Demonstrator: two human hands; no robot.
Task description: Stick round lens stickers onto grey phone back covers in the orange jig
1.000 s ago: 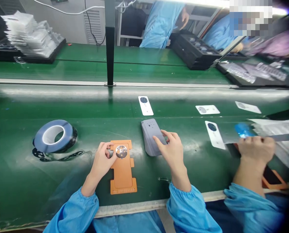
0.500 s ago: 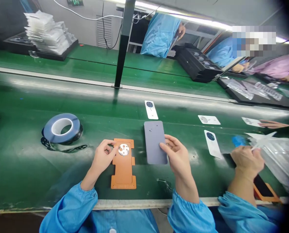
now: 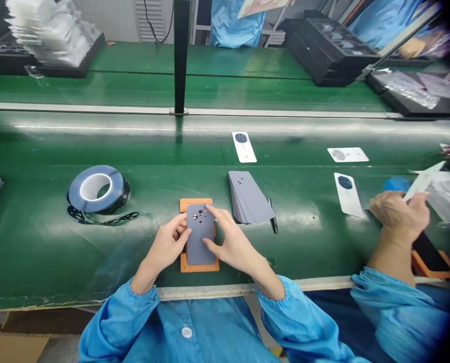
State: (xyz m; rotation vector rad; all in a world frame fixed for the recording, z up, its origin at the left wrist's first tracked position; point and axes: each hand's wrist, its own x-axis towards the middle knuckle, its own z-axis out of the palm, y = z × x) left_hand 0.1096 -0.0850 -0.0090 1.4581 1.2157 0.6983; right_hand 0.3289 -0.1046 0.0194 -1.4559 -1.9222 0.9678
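A grey phone back panel with small camera holes near its top lies over the orange fixture, covering most of it. My left hand grips the panel's left edge, thumb and fingers bent around it. My right hand holds the opposite edge, fingers at the top right corner and thumb lower down. The white disc on the fixture is hidden under the panel. Just to the right, a fanned stack of similar grey panels rests on the green bench, with a black pen-like tool beside it.
At left sits a roll of blue-edged tape, its black strip trailing. White phone-shaped cards lie beyond the stack and to the right. A co-worker's hand holds a white piece at far right. A black post rises behind.
My right hand has carried the grey panel left onto the orange fixture, uncovering the stack. My left hand has moved from the fixture to the panel's edge. The view has tilted down.
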